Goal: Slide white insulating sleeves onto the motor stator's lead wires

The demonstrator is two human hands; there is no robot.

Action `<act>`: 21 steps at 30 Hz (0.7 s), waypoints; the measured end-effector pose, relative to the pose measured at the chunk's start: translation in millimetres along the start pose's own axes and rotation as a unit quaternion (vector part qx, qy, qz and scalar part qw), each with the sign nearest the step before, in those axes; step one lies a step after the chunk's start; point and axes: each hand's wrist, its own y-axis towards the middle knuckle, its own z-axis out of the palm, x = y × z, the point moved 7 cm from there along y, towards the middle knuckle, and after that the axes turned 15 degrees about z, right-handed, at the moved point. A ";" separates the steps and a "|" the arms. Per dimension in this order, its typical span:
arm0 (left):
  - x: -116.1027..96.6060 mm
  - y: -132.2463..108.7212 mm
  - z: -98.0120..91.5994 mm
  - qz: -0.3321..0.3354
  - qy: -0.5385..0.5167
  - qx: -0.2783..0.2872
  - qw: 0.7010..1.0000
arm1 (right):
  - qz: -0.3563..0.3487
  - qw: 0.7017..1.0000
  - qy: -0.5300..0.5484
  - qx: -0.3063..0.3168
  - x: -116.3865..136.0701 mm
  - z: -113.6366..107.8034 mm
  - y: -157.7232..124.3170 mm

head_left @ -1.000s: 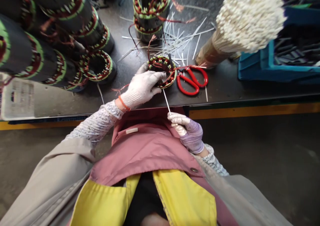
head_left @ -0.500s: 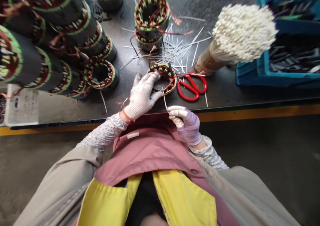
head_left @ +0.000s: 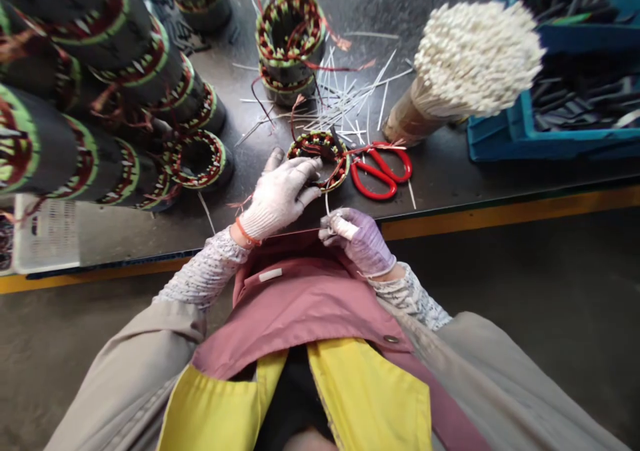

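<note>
Right hand (head_left: 360, 241) pinches a white insulating strip (head_left: 327, 204) narrowly, its long axis pointing far toward the wound stator (head_left: 333, 181) under the left hand (head_left: 280, 196), fingers spread

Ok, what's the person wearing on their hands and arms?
The left hand wears a white knit glove with an orange band at the wrist; the right hand, a lilac glove. Speckled white sleeves run under beige coat sleeves.
</note>
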 end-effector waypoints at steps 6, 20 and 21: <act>0.4 1.1 -0.3 -0.007 -0.021 0.017 1.000 | -0.198 0.957 -0.158 -0.139 31.6 -6.6 12.6; 1.0 5.2 13.1 -0.040 -0.100 -0.097 0.989 | -0.346 0.873 -0.297 -0.176 63.4 -7.2 -15.2; 1.0 5.0 14.1 -0.030 -0.089 -0.096 0.991 | -0.345 0.869 -0.310 -0.173 66.6 -4.7 -17.9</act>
